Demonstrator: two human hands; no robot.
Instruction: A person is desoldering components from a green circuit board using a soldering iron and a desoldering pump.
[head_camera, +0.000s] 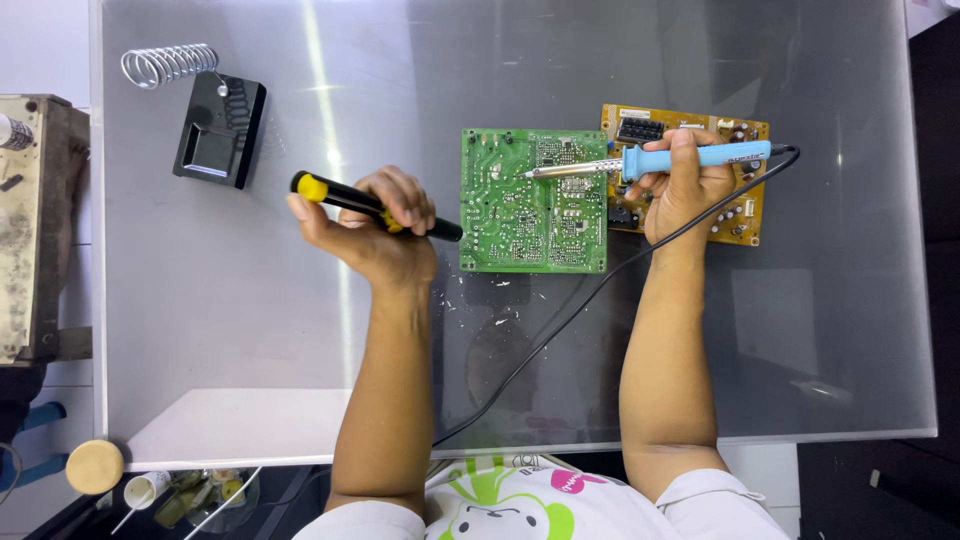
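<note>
The green circuit board (534, 200) lies flat on the glass table (250, 330), between both hands. The right hand (685, 190), just right of the board, grips a blue soldering iron (660, 160) lying crosswise, its tip over the board's upper middle. The left hand (375, 225), just left of the board, clasps a black, yellow-capped desoldering pump (375, 205) whose nose meets the board's left edge.

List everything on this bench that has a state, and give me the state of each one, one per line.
Left hand: gripping black-and-yellow tool.
Right hand: gripping blue soldering iron, tip over green board.
Green circuit board: flat, solder side up.
Yellow circuit board: flat, components up.
Iron stand: empty.
</note>
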